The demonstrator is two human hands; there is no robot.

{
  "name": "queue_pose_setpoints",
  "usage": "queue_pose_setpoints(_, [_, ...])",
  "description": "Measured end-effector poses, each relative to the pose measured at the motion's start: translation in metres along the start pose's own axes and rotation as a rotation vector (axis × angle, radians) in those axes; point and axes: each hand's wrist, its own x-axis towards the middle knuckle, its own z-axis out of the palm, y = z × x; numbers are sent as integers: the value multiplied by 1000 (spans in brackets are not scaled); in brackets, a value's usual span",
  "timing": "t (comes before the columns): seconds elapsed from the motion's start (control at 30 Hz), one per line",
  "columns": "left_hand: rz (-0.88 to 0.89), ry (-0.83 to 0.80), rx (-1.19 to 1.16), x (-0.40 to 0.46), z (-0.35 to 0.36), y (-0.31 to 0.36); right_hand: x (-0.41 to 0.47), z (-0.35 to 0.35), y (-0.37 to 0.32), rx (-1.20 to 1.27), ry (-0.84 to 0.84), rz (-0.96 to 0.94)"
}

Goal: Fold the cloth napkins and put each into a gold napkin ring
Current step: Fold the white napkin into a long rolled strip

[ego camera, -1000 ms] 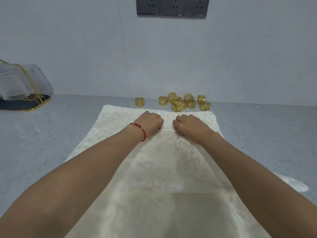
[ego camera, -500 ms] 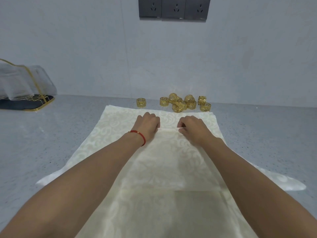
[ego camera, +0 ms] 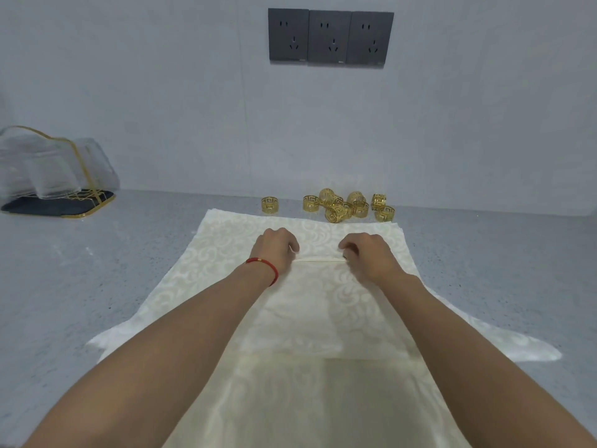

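Napkin cloth [ego camera: 310, 305], cream with a pale swirl pattern, lies spread on the grey speckled counter [ego camera: 97, 286] straight ahead of you, its long axis running from the near edge away toward the wall. A folded edge [ego camera: 318, 260] crosses it from left to right at the far part, and your two hands sit at either end of that edge.

Your left hand [ego camera: 274, 248], with a red string bracelet [ego camera: 265, 266] on the wrist, has its fingers curled down onto the left end of the fold; your right hand [ego camera: 368, 253] does the same at the right end, fingertips pinching the edge. Both hands hold the cloth, knuckles up.

Just beyond the far edge of the cloth, against the wall, lie the gold napkin rings [ego camera: 345, 205]: a loose cluster to the right, some tipped on their sides and touching each other, and a single ring [ego camera: 269, 204] standing apart to the left. Nothing lies between your hands and the rings except bare cloth.

Far left on the counter stands a gold wire rack [ego camera: 74, 176] on a dark tray, holding clear glassy pieces that are blurred. A row of three dark wall sockets [ego camera: 330, 37] sits above the rings.

Your forearms cover much of the cloth's middle, its near end runs out of view, and how many layers lie in it is hard to tell.
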Motion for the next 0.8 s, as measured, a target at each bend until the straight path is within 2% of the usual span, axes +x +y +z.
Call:
queue_pose_setpoints(0.1, [-26,24,-51,-1,4,-3,-6,5,4,187,53,109])
queue_pose_setpoints(0.2, [8,-31,50,1,5,-2,-7,9,6,128,43,95])
queue_pose_setpoints(0.3, [73,-65,177,0,1,-1,-7,3,5,-190,18,-83])
queue_pose_setpoints(0.43, [218,-38,492,-7,-6,5,-11,-6,1,-511,-24,-339])
queue_pose_setpoints(0.53, [385,-60,648,-11,-12,10,-18,-9,1,-582,-21,-488])
queue_pose_setpoints(0.6, [417,-139,635,-13,-15,10,-21,-10,6,-575,-52,-529])
queue_pose_setpoints(0.63, [402,-172,606,-12,-16,7,-23,-11,8,-554,-80,-517])
queue_pose_setpoints(0.7, [311,-198,482,-12,-16,0,-22,-15,7,-411,-153,-369])
queue_pose_setpoints(0.8, [190,-136,283,-13,-13,-6,-18,-11,11,-145,-100,-153])
